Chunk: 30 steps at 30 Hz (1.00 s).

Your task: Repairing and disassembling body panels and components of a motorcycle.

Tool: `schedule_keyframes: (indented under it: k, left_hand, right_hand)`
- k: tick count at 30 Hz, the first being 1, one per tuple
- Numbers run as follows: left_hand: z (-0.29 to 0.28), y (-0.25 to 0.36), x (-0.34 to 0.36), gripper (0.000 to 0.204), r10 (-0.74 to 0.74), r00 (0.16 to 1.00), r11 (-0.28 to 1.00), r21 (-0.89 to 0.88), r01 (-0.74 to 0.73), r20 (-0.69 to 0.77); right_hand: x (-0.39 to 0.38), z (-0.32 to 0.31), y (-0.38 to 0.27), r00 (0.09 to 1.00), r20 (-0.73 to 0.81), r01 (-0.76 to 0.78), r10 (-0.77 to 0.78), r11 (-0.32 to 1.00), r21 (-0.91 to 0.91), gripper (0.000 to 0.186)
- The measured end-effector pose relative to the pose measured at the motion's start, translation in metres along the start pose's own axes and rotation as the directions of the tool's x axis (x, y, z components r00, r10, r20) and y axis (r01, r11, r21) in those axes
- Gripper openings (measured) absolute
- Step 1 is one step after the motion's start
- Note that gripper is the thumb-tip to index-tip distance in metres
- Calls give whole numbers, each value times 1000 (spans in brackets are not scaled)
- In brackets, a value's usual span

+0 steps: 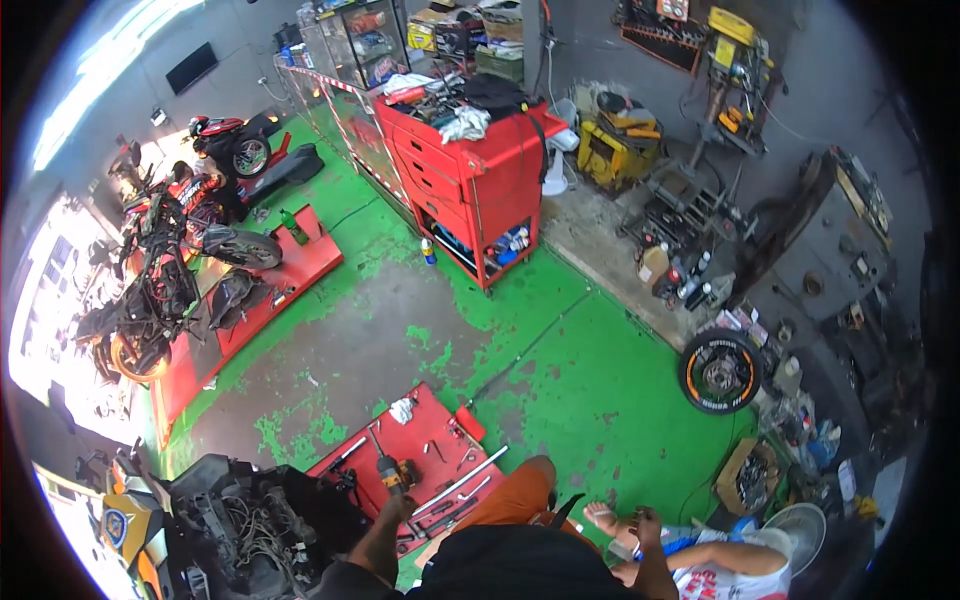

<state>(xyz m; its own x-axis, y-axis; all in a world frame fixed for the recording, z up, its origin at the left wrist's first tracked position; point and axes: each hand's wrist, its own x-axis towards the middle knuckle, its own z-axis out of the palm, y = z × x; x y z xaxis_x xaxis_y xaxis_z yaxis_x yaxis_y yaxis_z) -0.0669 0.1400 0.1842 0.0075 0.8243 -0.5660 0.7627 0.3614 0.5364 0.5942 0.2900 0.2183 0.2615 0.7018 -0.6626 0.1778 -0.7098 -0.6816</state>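
My left hand (401,506) is closed around the handle of a yellow and black cordless drill (393,472). A long thin shaft points forward from the drill, over the red lift platform (418,412) with its scattered tools. To the left of that hand is a partly stripped motorcycle (245,525), its wiring exposed. Out to the right, my right hand (648,519) is raised with its fingers curled; whatever they may hold is too small to make out. Close beside it sits a person in a white shirt (735,575).
Metal bars (465,478) and hand tools lie on the platform. A red tool cabinet (470,190) stands ahead. More motorcycles (160,270) occupy another red lift at left. A wheel (720,371), a box of parts (747,477) and a fan (797,530) are at right.
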Motion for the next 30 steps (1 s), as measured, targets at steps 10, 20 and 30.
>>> schedule_keyframes:
  k: [10,20,30]
  left_hand:
    - [-34,34,93,34,-516,812,604,-556,571,272]
    - [-308,-25,326,31,-359,847,898,-392,200,-391]
    - [-567,3,492,32,-281,833,846,-533,-19,-477]
  right_hand:
    - [125,98,-182,927,373,127,24,919,-374,22]
    - [275,276,-379,877,455,433,-153,661,-613,30]
    - [189,522,-834,374,219,925,-901,346,-158,15]
